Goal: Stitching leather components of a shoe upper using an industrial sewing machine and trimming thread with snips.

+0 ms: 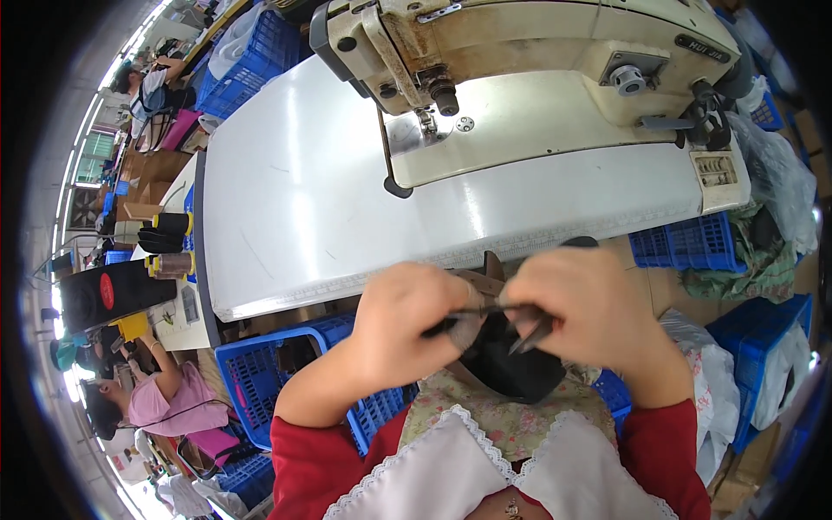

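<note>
Close in front of my body, both hands are closed on a dark, leather-like piece [513, 368] with brown edges, perhaps a shoe upper; its exact kind cannot be made out. My left hand [407, 316] pinches its left side, fingers curled inward. On the other side, my right hand [594, 303] grips the upper edge, and a thin pointed dark part sticks out below its fingers. Motion blurs both hands a little. Beyond them stands a cream industrial sewing machine [555, 104] on a white worktable [295, 199], apart from the piece.
A blue plastic basket [251, 373] stands left below the table edge, another blue crate [689, 245] at the right. Plastic bags [706, 381] lie on my right. Thread spools [171, 264] sit on a neighbouring table. A person in pink [169, 394] works at the left.
</note>
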### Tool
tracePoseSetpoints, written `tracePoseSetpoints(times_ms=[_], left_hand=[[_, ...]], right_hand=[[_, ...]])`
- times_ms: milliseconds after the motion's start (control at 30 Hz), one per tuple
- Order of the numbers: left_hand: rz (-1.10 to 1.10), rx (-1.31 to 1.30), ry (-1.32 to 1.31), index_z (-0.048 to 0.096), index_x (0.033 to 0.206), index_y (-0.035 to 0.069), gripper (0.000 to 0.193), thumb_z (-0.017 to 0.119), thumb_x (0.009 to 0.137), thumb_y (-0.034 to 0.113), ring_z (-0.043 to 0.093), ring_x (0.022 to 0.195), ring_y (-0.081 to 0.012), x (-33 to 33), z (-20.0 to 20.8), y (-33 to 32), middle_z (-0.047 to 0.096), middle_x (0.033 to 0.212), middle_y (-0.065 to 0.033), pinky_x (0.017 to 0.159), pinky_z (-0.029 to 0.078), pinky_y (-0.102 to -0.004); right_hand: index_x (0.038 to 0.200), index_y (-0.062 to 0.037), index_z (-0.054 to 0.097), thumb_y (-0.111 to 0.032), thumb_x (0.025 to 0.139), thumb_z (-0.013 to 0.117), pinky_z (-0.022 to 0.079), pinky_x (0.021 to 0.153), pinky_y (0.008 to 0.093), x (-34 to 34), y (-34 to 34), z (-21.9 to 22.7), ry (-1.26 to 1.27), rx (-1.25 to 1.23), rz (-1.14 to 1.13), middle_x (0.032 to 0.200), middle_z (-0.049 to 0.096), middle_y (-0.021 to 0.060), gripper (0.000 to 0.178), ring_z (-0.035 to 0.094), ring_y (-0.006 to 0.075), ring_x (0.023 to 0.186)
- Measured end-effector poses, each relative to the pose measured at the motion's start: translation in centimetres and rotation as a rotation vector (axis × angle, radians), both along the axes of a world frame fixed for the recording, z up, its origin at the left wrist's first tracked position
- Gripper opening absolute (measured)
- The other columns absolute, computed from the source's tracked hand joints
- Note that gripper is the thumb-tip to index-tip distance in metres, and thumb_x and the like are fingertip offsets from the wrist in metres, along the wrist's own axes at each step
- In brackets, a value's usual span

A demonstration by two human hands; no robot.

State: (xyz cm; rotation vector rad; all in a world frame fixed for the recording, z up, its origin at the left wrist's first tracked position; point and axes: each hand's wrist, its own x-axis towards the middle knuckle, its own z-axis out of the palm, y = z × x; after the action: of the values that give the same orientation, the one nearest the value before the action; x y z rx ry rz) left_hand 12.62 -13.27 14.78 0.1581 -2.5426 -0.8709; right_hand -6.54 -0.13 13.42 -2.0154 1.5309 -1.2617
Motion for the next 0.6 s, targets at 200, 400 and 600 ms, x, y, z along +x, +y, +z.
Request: tracePoseSetpoints(times_ms=[200,400,600], left_hand=[[-0.119,-0.197,0.147,0.067,0.091,0.002,0.033,0.072,0.060,0.011,0.061,0.071,-0.0228,2.5,-1.1,1.7,0.067,0.088,-0.0096,0.059,0.046,-0.0329],[-0.128,-0.230,0.201,0.067,0.091,0.001,0.027,0.073,0.074,0.021,0.058,0.071,-0.0218,4.3,-2.0,3.8,0.066,0.090,-0.0102,0.060,0.045,-0.0318],[-0.160,-0.253,0.230,0.068,0.088,0.003,0.024,0.071,0.076,0.024,0.057,0.071,-0.0212,5.4,-3.1,4.4,0.065,0.089,-0.0102,0.059,0.045,-0.0309]], right_hand=[[0.097,-0.0082,0.066,-0.011,0.074,0.067,0.039,0.047,0.0235,2.7,3.8,-0.8,0.409,-0.302,-0.083,0.087,0.057,-0.0004,0.024,0.050,0.0084,0.059],[0.094,-0.0103,0.066,-0.011,0.073,0.068,0.037,0.045,0.0209,3.6,5.0,-1.8,0.307,-0.351,-0.045,0.089,0.061,-0.0003,0.021,0.048,0.0075,0.059],[0.089,-0.0124,0.065,-0.013,0.073,0.067,0.038,0.046,0.0202,4.2,5.5,-2.4,0.303,-0.352,0.027,0.092,0.063,0.0014,0.016,0.048,0.0072,0.060]])
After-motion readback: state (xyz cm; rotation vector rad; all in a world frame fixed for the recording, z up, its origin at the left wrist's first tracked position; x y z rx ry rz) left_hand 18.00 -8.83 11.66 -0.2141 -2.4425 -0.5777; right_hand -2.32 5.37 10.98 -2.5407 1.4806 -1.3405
